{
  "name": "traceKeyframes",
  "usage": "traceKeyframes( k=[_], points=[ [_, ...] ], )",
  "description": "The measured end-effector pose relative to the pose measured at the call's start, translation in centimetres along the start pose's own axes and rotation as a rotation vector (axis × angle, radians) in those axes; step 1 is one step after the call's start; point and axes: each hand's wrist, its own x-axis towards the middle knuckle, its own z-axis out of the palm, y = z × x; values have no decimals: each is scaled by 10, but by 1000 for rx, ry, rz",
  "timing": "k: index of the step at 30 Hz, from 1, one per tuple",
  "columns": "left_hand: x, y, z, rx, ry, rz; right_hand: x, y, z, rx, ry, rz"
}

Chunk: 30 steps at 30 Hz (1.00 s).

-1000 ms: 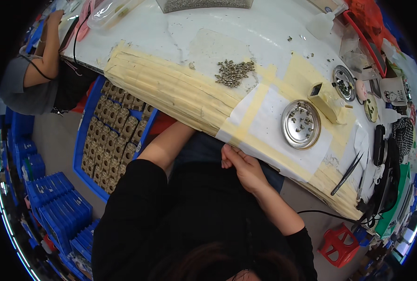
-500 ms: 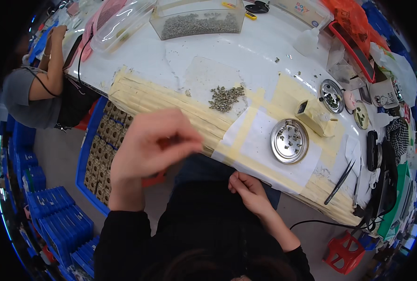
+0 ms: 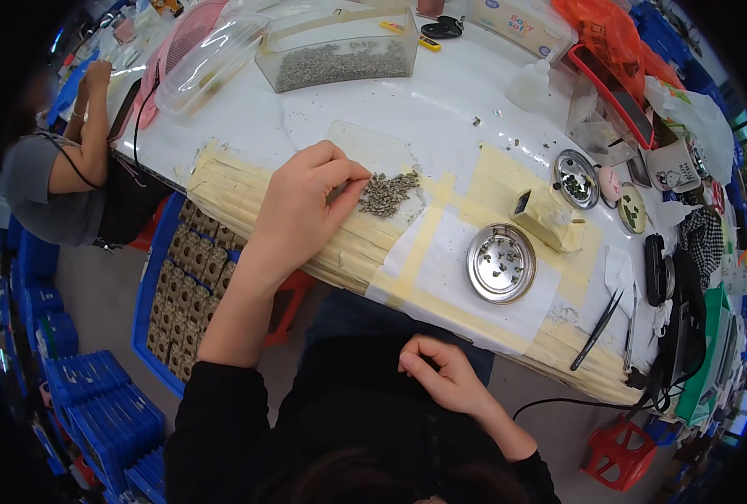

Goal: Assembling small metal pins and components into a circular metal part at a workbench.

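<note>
My left hand [image 3: 304,202] reaches over the padded table edge, thumb and forefinger drawn together at the left side of a pile of small grey metal pieces [image 3: 387,195]. Whether a piece sits between those fingertips is too small to tell. The pile rests partly on a clear flat sheet [image 3: 361,144]. My right hand [image 3: 447,375] stays low in front of my body, below the table edge, its fingers curled in toward the thumb; what they hold, if anything, is hidden. A round steel dish [image 3: 471,267] with several small dark green pieces stands on white paper to the right.
A clear bin [image 3: 264,52] of grey pieces stands at the back. Rightward are a tape-wrapped block [image 3: 550,220], a second steel dish [image 3: 593,186], black tweezers [image 3: 596,332] and a red-edged phone [image 3: 613,97]. A blue crate [image 3: 142,315] is below left; another person [image 3: 58,172] sits at far left.
My left hand has swung forward from near the table edge to the metal pile. My right hand has shifted slightly down and left. The view has moved a little.
</note>
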Motion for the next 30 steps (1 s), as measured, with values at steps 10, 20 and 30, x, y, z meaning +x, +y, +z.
traceKeyframes(
  k=[10, 20, 30],
  points=[
    [-9, 56, 18, -639, 16, 35, 5, -88, -31, -483, 491, -541],
    [0, 82, 43, -553, -23, 256, 24, -81, -44, -243, 644, -473],
    [-9, 73, 63, -1038, -92, 4, 22, -76, -47, 194, 426, -351]
  ],
)
